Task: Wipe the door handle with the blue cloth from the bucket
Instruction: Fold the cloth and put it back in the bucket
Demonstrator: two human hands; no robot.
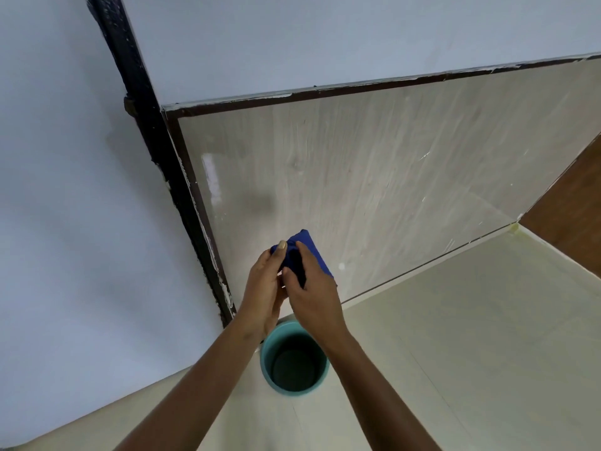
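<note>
A blue cloth [312, 252] is bunched up between both my hands, held in the air above a teal bucket [294, 361]. My left hand [265, 284] grips the cloth's left side with the thumb on top. My right hand [313, 294] closes over its right side. The bucket stands on the floor below my wrists, and its dark inside looks empty. No door handle is in view.
A pale wood-grain panel with a dark brown frame [357, 177] fills the wall ahead. A black strip [153, 141] runs down beside it, with a grey-white wall [65, 190] to the left. A brown wooden surface [572, 209] shows at right. Cream floor tiles [471, 336] lie below.
</note>
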